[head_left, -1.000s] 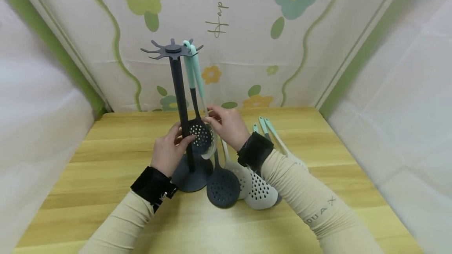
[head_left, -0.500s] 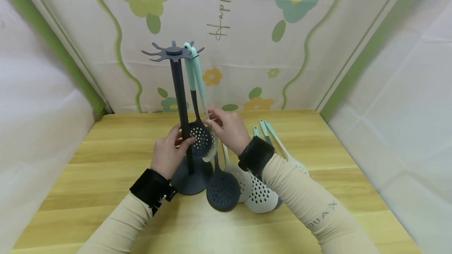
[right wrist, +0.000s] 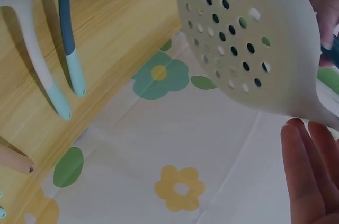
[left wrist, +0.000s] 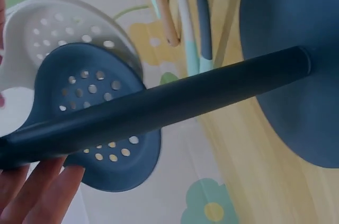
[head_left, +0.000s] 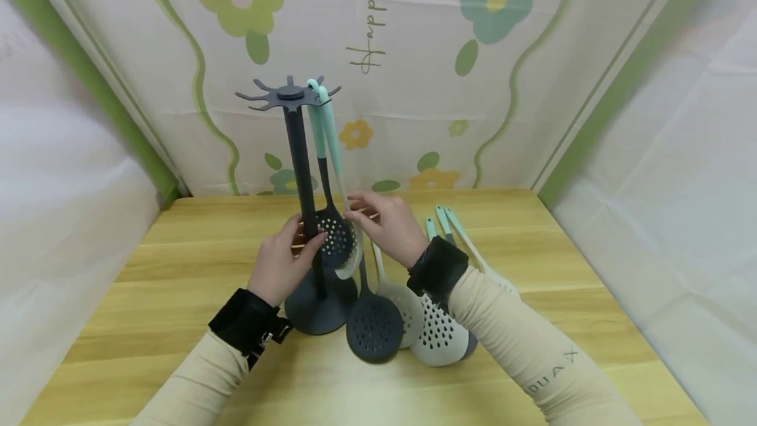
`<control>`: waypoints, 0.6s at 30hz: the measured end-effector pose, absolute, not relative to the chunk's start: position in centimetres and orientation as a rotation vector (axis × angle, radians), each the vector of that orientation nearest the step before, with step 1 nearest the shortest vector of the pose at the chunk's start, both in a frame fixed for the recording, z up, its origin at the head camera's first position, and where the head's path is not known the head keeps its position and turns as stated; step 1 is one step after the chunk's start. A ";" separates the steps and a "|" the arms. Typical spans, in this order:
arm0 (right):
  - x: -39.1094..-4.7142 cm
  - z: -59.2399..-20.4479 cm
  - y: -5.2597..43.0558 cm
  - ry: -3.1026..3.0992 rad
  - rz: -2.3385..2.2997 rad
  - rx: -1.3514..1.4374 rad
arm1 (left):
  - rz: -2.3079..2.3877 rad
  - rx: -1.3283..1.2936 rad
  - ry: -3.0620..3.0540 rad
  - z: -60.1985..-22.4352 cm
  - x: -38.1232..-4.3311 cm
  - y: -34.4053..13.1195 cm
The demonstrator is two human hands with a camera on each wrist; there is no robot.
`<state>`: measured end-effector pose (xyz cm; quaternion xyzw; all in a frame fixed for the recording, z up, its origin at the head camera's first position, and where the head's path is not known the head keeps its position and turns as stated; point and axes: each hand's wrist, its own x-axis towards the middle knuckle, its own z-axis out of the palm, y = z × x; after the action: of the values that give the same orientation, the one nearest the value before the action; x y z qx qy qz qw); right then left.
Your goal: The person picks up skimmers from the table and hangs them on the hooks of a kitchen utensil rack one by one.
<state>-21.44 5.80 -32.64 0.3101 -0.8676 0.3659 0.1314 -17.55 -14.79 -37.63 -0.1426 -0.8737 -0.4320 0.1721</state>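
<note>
Pinching lightly at the neck of the cream skimmer, my right hand was the nearer of the two to that utensil; its thumb and fingertips met the narrow section just above the perforated bowl. From those fingers, the bowl lay directly below, between my hands, and the long axis ran steeply upward, leaning slightly toward the hooked crown. The mint handle reached the crown's right side; whether its end was fully seated on a hook could not be told. My left hand gripped the dark pole, thumb across the near side, and in my judgement this steadied the assembly. Alignment of the handle end with the hook was the governing relation. The dark skimmer hung just beside the cream one, its shallow bowl pierced by round holes behind the pole. The pole was a smooth, matte cylinder rising from a flat, round base. On the wood-grained table, a dark perforated turner with a round head lay beside the base, partly over a pale perforated utensil. Next to these lay a pale turner with teardrop-shaped holes. All surfaces appeared to be moulded plastic or silicone with a low sheen.
</note>
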 end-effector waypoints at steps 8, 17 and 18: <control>-21.4 -33.1 6.3 -2.512 1.066 0.925 | -1.321 -0.544 -2.425 -36.9 -17.9 -15.2; -21.9 -34.0 7.9 -2.597 1.014 0.860 | -1.338 -0.522 -2.406 -37.1 -17.9 -15.1; -21.9 -34.1 8.2 -2.603 1.007 0.848 | -1.331 -0.524 -2.400 -37.1 -17.9 -15.1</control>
<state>-21.90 8.18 -34.10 0.2890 -0.8867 0.3432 0.1118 -17.85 -15.14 -37.15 -0.1848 -0.8460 -0.4693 0.1731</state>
